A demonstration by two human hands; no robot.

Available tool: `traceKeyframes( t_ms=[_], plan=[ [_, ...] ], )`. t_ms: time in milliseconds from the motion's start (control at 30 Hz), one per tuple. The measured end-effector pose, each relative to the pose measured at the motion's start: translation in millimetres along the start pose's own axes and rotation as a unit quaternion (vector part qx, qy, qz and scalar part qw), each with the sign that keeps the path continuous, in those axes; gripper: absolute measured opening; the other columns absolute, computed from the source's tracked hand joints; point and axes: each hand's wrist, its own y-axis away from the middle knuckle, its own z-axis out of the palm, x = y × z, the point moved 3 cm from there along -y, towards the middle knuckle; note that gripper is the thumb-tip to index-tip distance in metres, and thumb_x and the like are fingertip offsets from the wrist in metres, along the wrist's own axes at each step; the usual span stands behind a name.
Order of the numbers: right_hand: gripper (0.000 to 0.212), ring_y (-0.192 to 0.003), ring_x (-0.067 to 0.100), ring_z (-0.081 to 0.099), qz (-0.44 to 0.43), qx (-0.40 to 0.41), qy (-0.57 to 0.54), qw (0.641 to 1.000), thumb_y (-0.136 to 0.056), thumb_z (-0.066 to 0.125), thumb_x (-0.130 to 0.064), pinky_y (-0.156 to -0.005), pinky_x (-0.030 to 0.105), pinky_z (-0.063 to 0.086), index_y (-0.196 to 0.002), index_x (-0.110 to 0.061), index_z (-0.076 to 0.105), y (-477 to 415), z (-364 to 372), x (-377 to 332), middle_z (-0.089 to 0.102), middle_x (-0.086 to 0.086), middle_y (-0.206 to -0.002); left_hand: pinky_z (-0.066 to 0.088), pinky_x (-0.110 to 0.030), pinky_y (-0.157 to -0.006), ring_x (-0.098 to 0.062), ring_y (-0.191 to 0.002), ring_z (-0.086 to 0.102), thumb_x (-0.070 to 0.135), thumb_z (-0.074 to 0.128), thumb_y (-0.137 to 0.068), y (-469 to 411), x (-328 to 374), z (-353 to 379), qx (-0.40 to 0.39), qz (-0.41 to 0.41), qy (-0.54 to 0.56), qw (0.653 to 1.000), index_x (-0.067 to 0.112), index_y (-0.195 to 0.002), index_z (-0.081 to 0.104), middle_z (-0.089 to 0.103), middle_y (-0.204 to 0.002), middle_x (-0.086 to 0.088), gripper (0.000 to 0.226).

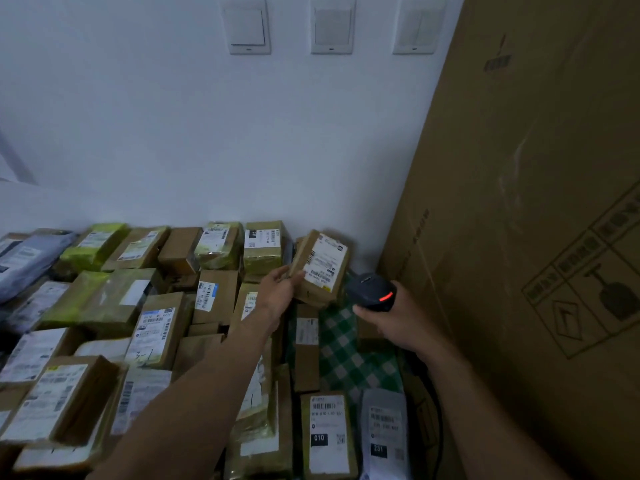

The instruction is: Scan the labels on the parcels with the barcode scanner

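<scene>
A small brown cardboard parcel (320,266) with a white barcode label is tilted up near the wall, label facing me. My left hand (280,291) holds its left edge, thumb on the front. Just right of it my right hand (391,320) grips a black barcode scanner (372,291) whose red light glows; the scanner's head sits close to the parcel's lower right corner. Many more labelled parcels (156,327) in brown card and yellow-green tape cover the surface to the left and front.
A very large cardboard box (536,209) stands upright along the right side. A green-and-white checked cloth (346,355) shows between parcels under my hands. A white wall (207,133) with three switches closes the back. Grey plastic mail bags (24,258) lie far left.
</scene>
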Motion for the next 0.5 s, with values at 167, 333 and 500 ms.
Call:
traceKeyframes(
  t_ms=[167, 333, 500],
  plan=[
    [0.073, -0.116, 0.018, 0.064, 0.041, 0.014, 0.000, 0.999, -0.078, 0.089, -0.038, -0.105, 0.047, 0.052, -0.139, -0.028, 0.050, -31, 0, 12, 0.064, -0.006, -0.129, 0.052, -0.054, -0.103, -0.027, -0.116, 0.063, 0.046, 0.071, -0.092, -43, -14, 23, 0.018, -0.059, 0.044, 0.997, 0.025, -0.148, 0.046, 0.061, -0.136, -0.008, 0.065],
    [0.065, -0.107, 0.014, 0.066, 0.057, 0.036, 0.005, 0.998, -0.072, 0.093, -0.039, -0.100, 0.044, 0.054, -0.125, -0.027, 0.058, -58, 3, 30, 0.070, -0.004, -0.120, 0.047, -0.056, -0.108, -0.031, -0.126, 0.057, 0.054, 0.058, -0.098, -83, -15, 41, 0.037, -0.035, 0.025, 0.998, 0.020, -0.149, 0.045, 0.056, -0.142, -0.011, 0.064],
    [0.064, -0.106, 0.012, 0.063, 0.082, 0.026, -0.002, 0.996, -0.076, 0.091, -0.039, -0.093, 0.035, 0.051, -0.128, -0.030, 0.055, -72, 3, 37, 0.066, -0.008, -0.117, 0.046, -0.048, -0.109, -0.029, -0.130, 0.056, 0.048, 0.053, -0.104, -104, -12, 55, 0.082, -0.015, -0.004, 0.997, 0.015, -0.150, 0.043, 0.058, -0.142, -0.010, 0.057]
  ],
)
